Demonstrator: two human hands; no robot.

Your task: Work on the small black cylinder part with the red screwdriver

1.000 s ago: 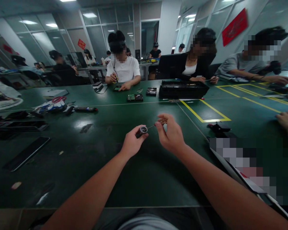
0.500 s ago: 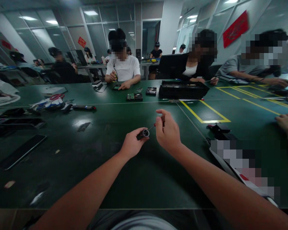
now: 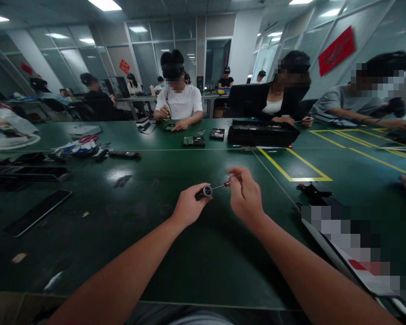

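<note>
My left hand (image 3: 188, 205) is closed around a small dark cylindrical part (image 3: 207, 191), whose round, silver-rimmed end faces me. In my right hand (image 3: 246, 194) is a thin screwdriver (image 3: 226, 184) with a reddish handle, most of it hidden by the fingers. Its slim metal shaft points left, and the tip reaches the rim of the cylinder; whether it goes inside I cannot tell. Both hands are held over the green table (image 3: 176, 271).
Across the table lie a circuit board (image 3: 194, 141), a hard drive (image 3: 217, 134) and a long black housing (image 3: 264, 133). At left are a black flat panel (image 3: 39, 212), a dark pen-shaped tool (image 3: 124, 155) and red-handled scissors (image 3: 88, 138). Co-workers sit opposite.
My right hand has moved slightly right and down, and more of the screwdriver's shaft and red handle shows. The left hand keeps its hold on the cylinder. The camera view has tilted upward.
</note>
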